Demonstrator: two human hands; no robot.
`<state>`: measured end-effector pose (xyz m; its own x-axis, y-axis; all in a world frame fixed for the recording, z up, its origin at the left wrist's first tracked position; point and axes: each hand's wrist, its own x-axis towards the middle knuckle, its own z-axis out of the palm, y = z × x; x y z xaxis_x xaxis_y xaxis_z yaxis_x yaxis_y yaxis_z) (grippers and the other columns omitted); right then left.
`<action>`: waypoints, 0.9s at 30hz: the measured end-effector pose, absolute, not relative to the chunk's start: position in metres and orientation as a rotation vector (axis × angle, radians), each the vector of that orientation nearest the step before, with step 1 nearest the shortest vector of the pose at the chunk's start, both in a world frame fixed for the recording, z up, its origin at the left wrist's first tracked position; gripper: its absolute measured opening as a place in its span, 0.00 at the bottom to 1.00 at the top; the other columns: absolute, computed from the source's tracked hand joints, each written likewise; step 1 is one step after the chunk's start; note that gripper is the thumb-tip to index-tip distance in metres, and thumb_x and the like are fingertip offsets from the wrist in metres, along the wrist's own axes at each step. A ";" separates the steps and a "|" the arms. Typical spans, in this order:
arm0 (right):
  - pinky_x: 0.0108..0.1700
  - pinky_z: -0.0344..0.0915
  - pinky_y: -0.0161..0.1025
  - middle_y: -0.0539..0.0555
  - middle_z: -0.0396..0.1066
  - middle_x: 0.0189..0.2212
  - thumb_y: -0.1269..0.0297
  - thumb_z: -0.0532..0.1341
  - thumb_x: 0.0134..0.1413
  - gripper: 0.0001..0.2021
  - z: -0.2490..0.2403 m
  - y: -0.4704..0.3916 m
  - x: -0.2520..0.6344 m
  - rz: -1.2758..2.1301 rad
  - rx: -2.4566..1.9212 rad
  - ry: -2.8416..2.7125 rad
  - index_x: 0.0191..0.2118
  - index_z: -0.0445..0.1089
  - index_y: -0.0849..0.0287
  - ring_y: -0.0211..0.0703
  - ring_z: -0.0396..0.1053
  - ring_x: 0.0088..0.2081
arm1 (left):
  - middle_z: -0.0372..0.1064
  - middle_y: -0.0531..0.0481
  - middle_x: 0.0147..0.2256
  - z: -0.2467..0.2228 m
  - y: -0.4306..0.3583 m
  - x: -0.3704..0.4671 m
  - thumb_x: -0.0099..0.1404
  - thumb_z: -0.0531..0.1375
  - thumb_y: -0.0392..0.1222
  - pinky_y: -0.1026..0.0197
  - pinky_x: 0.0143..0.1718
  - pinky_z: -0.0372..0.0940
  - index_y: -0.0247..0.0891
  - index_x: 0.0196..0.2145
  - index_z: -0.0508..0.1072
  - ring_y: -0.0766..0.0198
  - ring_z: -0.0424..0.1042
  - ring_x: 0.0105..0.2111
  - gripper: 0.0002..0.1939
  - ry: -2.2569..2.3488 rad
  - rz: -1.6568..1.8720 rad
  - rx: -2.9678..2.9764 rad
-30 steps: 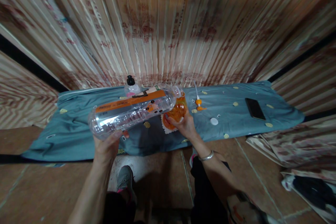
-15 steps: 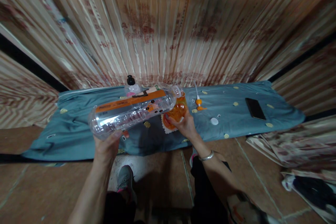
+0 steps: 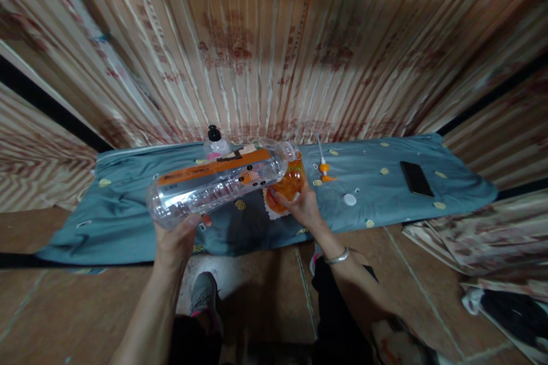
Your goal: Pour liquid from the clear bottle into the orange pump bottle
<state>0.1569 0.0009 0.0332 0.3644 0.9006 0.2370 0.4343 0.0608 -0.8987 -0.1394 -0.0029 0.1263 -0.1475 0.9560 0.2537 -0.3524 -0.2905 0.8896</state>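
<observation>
My left hand point(image 3: 176, 238) is closed around the base end of a large clear plastic bottle point(image 3: 218, 185) with an orange label. The bottle is tilted, its open neck to the right, at the mouth of an orange bottle point(image 3: 291, 182); whether the two rims touch I cannot tell. Around the orange bottle's side my right hand point(image 3: 306, 205) is closed. Part of a white scalloped mat point(image 3: 274, 215) shows under the orange bottle. An orange and white pump top point(image 3: 324, 169) with a thin tube lies just to the right, and a white round cap point(image 3: 350, 199) is beyond it.
A clear bottle with a black top point(image 3: 214, 136) stands at the back, partly hidden by the large bottle. A dark phone-like slab point(image 3: 416, 178) lies at the right on the blue patterned cloth point(image 3: 377, 154). Striped curtains point(image 3: 265, 57) hang close behind.
Both hands keep their hold and the large bottle stays tilted at the orange bottle's mouth. The view has shifted very slightly.
</observation>
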 end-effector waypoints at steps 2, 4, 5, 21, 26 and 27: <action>0.51 0.88 0.59 0.60 0.91 0.47 0.46 0.83 0.48 0.34 0.034 0.001 0.157 0.551 -1.548 -1.241 0.57 0.73 0.51 0.69 0.91 0.50 | 0.79 0.53 0.34 0.126 -0.003 -0.138 0.47 0.85 0.45 0.61 0.20 0.68 0.47 0.55 0.83 0.60 0.74 0.23 0.37 0.831 1.643 1.056; 0.52 0.88 0.58 0.60 0.91 0.47 0.46 0.83 0.48 0.34 0.034 0.001 0.157 0.554 -1.551 -1.246 0.57 0.73 0.51 0.69 0.91 0.50 | 0.77 0.55 0.33 0.124 -0.003 -0.138 0.46 0.85 0.44 0.62 0.19 0.68 0.48 0.55 0.83 0.60 0.74 0.23 0.38 0.819 1.679 1.026; 0.52 0.88 0.58 0.60 0.91 0.47 0.47 0.84 0.48 0.34 0.034 0.001 0.158 0.552 -1.555 -1.250 0.57 0.74 0.51 0.69 0.91 0.50 | 0.77 0.55 0.33 0.123 -0.003 -0.138 0.46 0.86 0.44 0.62 0.19 0.67 0.48 0.56 0.83 0.60 0.75 0.23 0.39 0.814 1.693 1.016; 0.52 0.89 0.58 0.59 0.92 0.46 0.51 0.85 0.48 0.34 0.030 0.001 0.158 0.542 -1.561 -1.249 0.58 0.76 0.52 0.68 0.91 0.50 | 0.83 0.51 0.37 0.128 0.000 -0.137 0.42 0.86 0.44 0.64 0.18 0.69 0.46 0.56 0.84 0.61 0.76 0.23 0.42 0.825 1.681 1.011; 0.52 0.89 0.57 0.59 0.92 0.46 0.52 0.85 0.48 0.34 0.031 0.001 0.158 0.549 -1.562 -1.240 0.57 0.76 0.52 0.68 0.92 0.49 | 0.83 0.50 0.36 0.126 0.000 -0.135 0.43 0.86 0.47 0.64 0.17 0.69 0.45 0.53 0.84 0.61 0.74 0.23 0.38 0.814 1.694 1.023; 0.52 0.89 0.57 0.59 0.92 0.46 0.51 0.85 0.48 0.34 0.032 0.001 0.158 0.554 -1.558 -1.238 0.58 0.75 0.52 0.68 0.92 0.49 | 0.83 0.49 0.38 0.126 0.000 -0.135 0.43 0.86 0.46 0.64 0.17 0.69 0.45 0.52 0.84 0.62 0.74 0.23 0.38 0.821 1.694 1.014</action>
